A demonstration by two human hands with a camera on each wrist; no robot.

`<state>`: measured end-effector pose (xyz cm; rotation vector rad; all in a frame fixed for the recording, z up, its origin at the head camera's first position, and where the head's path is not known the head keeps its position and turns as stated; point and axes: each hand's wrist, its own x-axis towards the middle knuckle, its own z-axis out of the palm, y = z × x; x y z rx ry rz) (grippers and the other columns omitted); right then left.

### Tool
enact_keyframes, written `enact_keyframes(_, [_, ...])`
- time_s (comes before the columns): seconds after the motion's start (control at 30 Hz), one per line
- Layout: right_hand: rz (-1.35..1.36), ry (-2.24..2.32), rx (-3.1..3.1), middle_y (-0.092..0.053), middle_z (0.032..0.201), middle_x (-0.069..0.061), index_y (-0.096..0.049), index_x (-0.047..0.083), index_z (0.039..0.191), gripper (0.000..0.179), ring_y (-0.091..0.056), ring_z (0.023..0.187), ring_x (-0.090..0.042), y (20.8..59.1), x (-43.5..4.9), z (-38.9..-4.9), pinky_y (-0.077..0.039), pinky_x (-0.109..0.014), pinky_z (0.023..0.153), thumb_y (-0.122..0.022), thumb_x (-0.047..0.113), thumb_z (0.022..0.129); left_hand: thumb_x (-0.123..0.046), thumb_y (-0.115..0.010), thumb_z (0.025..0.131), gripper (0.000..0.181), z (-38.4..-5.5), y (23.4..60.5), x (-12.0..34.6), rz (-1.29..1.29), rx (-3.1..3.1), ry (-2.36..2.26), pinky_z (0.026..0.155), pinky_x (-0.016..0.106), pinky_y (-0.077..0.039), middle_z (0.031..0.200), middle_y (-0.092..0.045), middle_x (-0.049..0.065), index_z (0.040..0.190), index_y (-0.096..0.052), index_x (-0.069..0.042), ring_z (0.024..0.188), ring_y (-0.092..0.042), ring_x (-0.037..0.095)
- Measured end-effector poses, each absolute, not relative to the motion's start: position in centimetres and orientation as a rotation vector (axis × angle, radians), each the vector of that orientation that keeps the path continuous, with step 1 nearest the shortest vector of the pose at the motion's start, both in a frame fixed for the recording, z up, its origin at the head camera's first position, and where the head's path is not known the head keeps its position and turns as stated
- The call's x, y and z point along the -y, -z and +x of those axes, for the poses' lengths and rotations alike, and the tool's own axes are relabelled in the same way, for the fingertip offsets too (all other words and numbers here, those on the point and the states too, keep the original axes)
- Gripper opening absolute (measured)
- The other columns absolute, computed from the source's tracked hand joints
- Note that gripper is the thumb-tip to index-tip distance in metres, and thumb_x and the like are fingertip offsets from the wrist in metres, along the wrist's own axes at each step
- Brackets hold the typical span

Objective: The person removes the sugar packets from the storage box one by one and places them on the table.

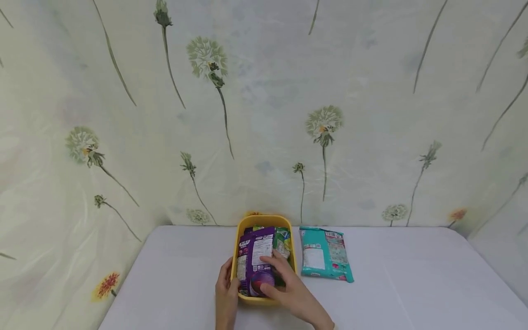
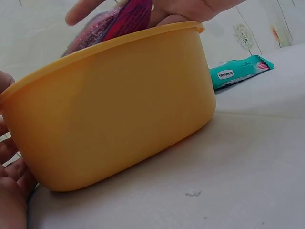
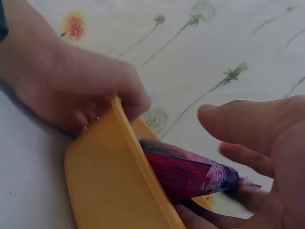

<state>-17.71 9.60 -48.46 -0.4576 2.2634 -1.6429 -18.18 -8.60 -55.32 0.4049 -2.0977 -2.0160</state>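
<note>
A yellow plastic bin (image 1: 264,301) stands on the white table with several snack packets inside. My left hand (image 1: 227,283) grips its left wall, thumb over the rim and fingers outside. On top of the other packets lies a purple packet (image 1: 256,261), its printed back facing up; in the right wrist view the purple packet (image 3: 178,171) pokes above the rim. My right hand (image 1: 292,288) reaches over the bin's right side, fingers spread and relaxed at the purple packet's right edge. Beneath it a green packet (image 1: 282,238) shows partly, the rest hidden.
A teal packet (image 1: 319,247) lies flat on the table just right of the bin. The white table (image 1: 412,275) ends at the back against a hanging cloth (image 1: 264,114) printed with dandelions.
</note>
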Motion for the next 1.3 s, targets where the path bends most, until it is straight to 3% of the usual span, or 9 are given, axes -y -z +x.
enact_keyframes(0.17, [-0.484, 1.501, -2.325, -0.044, 0.15, -0.021, -0.047, 0.023, 0.143, 0.058, -0.053, 0.124, -0.038, 48.2, -9.7, -18.2, -0.051, -0.061, 0.098, -0.064, 0.046, 0.092, -0.001, -0.049, 0.087, 0.06, -18.2, 55.4, 8.5, 0.391, 2.084, 2.033, 0.112, 0.044, -0.043, 0.15, -0.05, 0.015, 0.146, -0.046, -0.01, 0.138, -0.049, 0.028])
enact_keyframes(0.53, [-0.385, 1.549, -2.572, -0.053, 0.146, -0.011, -0.053, 0.03, 0.138, 0.065, -0.052, 0.128, -0.035, 48.9, -8.2, -18.2, -0.046, -0.062, 0.103, -0.077, 0.047, 0.08, -0.003, -0.048, 0.09, 0.057, -18.4, 55.4, 8.5, 0.342, 2.093, 2.051, 0.114, 0.046, -0.039, 0.151, -0.049, 0.014, 0.146, -0.046, -0.011, 0.138, -0.049, 0.028])
enact_keyframes(0.8, [-0.187, 1.723, -2.452, -0.044, 0.154, -0.015, -0.052, 0.032, 0.143, 0.066, -0.052, 0.13, -0.04, 48.4, -8.5, -18.2, -0.053, -0.053, 0.099, -0.075, 0.045, 0.083, 0.002, -0.049, 0.086, 0.058, -18.1, 55.6, 8.7, 0.328, 2.07, 1.997, 0.114, 0.043, -0.041, 0.146, -0.054, 0.015, 0.143, -0.05, -0.009, 0.137, -0.051, 0.03])
enact_keyframes(1.07, [-0.328, 1.544, -2.508, -0.034, 0.161, -0.016, -0.035, 0.032, 0.154, 0.085, -0.036, 0.143, -0.048, 48.6, -8.5, -17.9, -0.041, -0.065, 0.107, -0.076, 0.049, 0.081, 0.001, -0.049, 0.086, 0.059, -18.0, 55.7, 9.0, 0.325, 2.071, 2.004, 0.114, 0.043, -0.041, 0.147, -0.053, 0.013, 0.143, -0.05, -0.011, 0.138, -0.05, 0.029])
enact_keyframes(1.3, [-0.506, 1.501, -2.533, -0.031, 0.163, -0.012, -0.026, 0.03, 0.158, 0.084, -0.03, 0.147, -0.047, 49.0, -8.2, -17.9, -0.037, -0.066, 0.11, -0.068, 0.021, 0.086, 0.0, -0.049, 0.086, 0.059, -18.1, 55.6, 8.9, 0.346, 2.078, 2.007, 0.115, 0.048, -0.037, 0.149, -0.051, 0.014, 0.144, -0.048, -0.01, 0.14, -0.047, 0.032])
